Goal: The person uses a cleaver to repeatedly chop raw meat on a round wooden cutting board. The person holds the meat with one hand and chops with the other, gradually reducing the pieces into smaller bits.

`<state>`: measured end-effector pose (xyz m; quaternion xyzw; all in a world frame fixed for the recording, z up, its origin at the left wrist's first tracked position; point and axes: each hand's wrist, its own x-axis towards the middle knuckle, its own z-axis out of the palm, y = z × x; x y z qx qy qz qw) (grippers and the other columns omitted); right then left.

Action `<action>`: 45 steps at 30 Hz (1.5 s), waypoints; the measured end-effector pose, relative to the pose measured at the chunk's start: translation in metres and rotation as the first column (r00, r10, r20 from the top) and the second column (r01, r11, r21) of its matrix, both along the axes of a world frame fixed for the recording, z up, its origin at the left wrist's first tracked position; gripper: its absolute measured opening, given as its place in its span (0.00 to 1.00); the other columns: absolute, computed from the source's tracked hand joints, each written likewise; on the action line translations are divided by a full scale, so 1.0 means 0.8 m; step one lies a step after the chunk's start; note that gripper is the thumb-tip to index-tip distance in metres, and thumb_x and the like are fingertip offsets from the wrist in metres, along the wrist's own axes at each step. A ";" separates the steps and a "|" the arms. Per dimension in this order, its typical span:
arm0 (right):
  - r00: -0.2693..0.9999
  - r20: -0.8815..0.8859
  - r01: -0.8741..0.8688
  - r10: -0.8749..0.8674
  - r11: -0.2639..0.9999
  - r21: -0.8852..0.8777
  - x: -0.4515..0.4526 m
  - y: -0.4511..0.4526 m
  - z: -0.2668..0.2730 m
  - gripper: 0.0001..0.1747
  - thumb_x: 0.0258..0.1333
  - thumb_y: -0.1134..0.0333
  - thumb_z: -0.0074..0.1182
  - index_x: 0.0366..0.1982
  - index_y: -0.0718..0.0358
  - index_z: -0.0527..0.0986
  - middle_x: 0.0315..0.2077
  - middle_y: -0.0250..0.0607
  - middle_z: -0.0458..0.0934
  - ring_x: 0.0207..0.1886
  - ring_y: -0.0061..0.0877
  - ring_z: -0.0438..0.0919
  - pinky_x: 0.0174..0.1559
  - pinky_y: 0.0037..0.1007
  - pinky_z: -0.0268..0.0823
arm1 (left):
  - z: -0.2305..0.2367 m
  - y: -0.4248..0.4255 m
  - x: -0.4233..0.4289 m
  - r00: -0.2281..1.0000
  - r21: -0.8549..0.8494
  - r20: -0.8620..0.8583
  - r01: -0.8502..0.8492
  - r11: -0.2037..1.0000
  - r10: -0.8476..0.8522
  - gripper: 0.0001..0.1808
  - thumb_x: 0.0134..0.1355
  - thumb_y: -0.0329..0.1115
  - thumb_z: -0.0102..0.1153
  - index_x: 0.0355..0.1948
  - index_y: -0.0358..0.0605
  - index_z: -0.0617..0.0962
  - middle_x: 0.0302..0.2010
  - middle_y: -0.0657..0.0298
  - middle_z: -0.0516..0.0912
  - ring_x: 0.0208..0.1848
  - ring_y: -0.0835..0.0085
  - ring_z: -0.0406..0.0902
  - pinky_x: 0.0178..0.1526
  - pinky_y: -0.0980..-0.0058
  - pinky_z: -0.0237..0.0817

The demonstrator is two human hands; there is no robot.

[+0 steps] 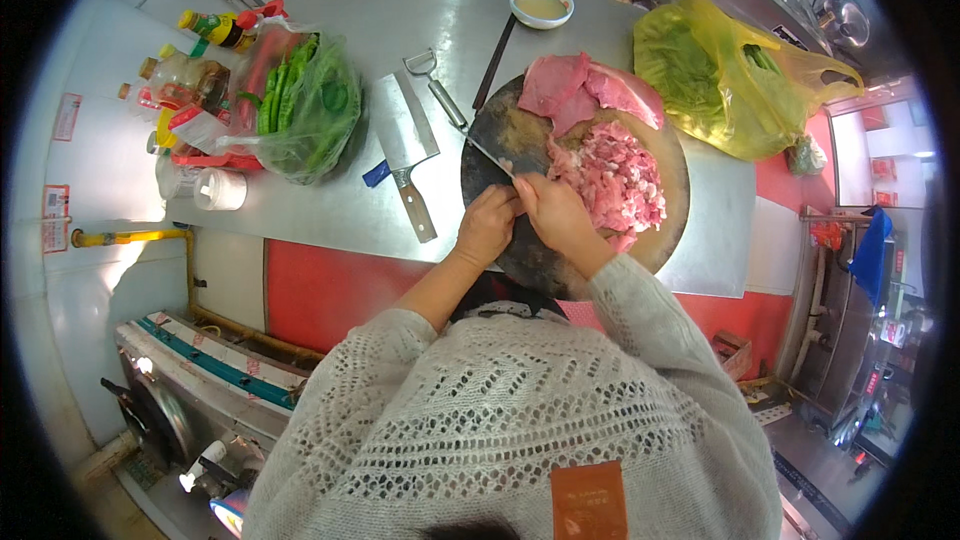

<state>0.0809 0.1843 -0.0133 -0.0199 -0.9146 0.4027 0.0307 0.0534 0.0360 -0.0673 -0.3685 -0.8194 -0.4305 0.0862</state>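
Note:
A round, dark chopping block (517, 120) lies before me. My right hand (559, 214) grips a knife (487, 152), whose blade I see nearly edge-on, pointing up and left. A small scrap of meat clings near its base. Against the right fingers is my left hand (491, 225), fingers curled; whether it holds anything is hidden. Chopped raw meat (611, 176) is heaped on the block just right of my right hand. Larger slabs of raw meat (555, 86) rest at the block's far side.
A cleaver (405, 142) and a peeler (442, 94) lie left of the block. Chopsticks (495, 64) and a bowl of liquid (541, 6) are behind it. A bag of green peppers (300, 105) stands left by several bottles (214, 28); a yellow bag of greens (720, 82) is right.

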 end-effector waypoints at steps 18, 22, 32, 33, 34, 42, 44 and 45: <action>0.999 0.026 -0.039 0.039 0.999 -0.019 -0.020 -0.003 -0.006 0.20 0.68 0.55 0.44 0.32 0.64 0.76 0.27 0.56 0.78 0.32 0.53 0.77 0.35 0.49 0.68 | 0.010 0.001 0.000 0.996 0.025 -0.091 0.024 0.999 -0.022 0.09 0.49 0.22 0.60 0.34 0.40 0.83 0.37 0.59 0.80 0.40 0.61 0.77 0.44 0.66 0.71; 0.998 -0.011 0.061 -0.062 0.997 -0.049 0.023 0.024 0.012 0.17 0.67 0.57 0.45 0.39 0.62 0.78 0.29 0.55 0.79 0.35 0.52 0.78 0.36 0.47 0.69 | 0.020 0.000 0.003 0.992 0.053 -0.123 -0.021 0.998 0.027 0.11 0.48 0.22 0.63 0.36 0.38 0.82 0.37 0.57 0.80 0.42 0.59 0.78 0.44 0.65 0.71; 0.993 0.118 -0.001 -0.017 0.990 0.145 0.062 0.017 0.034 0.18 0.66 0.55 0.47 0.37 0.62 0.78 0.25 0.55 0.79 0.30 0.52 0.79 0.33 0.49 0.69 | 0.003 0.000 0.003 0.996 -0.006 -0.091 -0.024 1.000 0.023 0.12 0.48 0.21 0.60 0.36 0.39 0.83 0.37 0.59 0.80 0.41 0.60 0.77 0.44 0.66 0.71; 0.994 0.109 0.010 -0.026 0.990 0.141 0.042 0.008 0.023 0.18 0.67 0.55 0.47 0.36 0.62 0.78 0.25 0.55 0.79 0.30 0.52 0.79 0.33 0.49 0.69 | 0.003 -0.002 0.003 0.997 -0.001 -0.065 -0.028 1.000 0.028 0.12 0.48 0.21 0.60 0.36 0.40 0.83 0.37 0.59 0.80 0.41 0.59 0.77 0.44 0.66 0.71; 0.999 0.036 0.005 -0.008 0.996 0.094 0.024 0.001 0.016 0.18 0.67 0.55 0.46 0.36 0.63 0.77 0.25 0.55 0.79 0.30 0.52 0.79 0.33 0.49 0.69 | 0.003 -0.001 0.004 0.998 -0.008 -0.067 -0.017 1.000 0.017 0.12 0.48 0.21 0.60 0.36 0.40 0.83 0.37 0.59 0.80 0.41 0.59 0.77 0.44 0.66 0.71; 0.998 0.052 0.028 -0.027 0.999 -0.017 0.075 0.030 0.040 0.18 0.67 0.57 0.46 0.37 0.65 0.78 0.26 0.57 0.78 0.30 0.52 0.78 0.33 0.48 0.69 | 0.005 0.000 0.005 0.995 0.035 -0.093 -0.023 0.999 0.026 0.10 0.48 0.22 0.60 0.34 0.39 0.83 0.36 0.58 0.79 0.40 0.58 0.77 0.44 0.65 0.70; 0.994 0.102 0.031 -0.033 0.999 0.021 0.097 0.032 0.049 0.18 0.67 0.57 0.47 0.37 0.65 0.78 0.25 0.57 0.78 0.29 0.52 0.78 0.32 0.49 0.68 | 0.003 0.001 0.004 0.994 0.042 -0.109 -0.022 0.999 0.026 0.10 0.48 0.22 0.60 0.34 0.39 0.82 0.36 0.58 0.80 0.40 0.59 0.77 0.44 0.65 0.70; 0.989 0.140 0.034 -0.042 0.998 0.056 0.097 0.028 0.048 0.18 0.66 0.57 0.47 0.36 0.65 0.78 0.25 0.57 0.78 0.28 0.52 0.78 0.32 0.49 0.68 | 0.001 0.000 0.004 0.993 0.043 -0.119 -0.023 0.999 0.028 0.09 0.48 0.22 0.61 0.33 0.39 0.82 0.36 0.58 0.80 0.40 0.59 0.77 0.44 0.65 0.70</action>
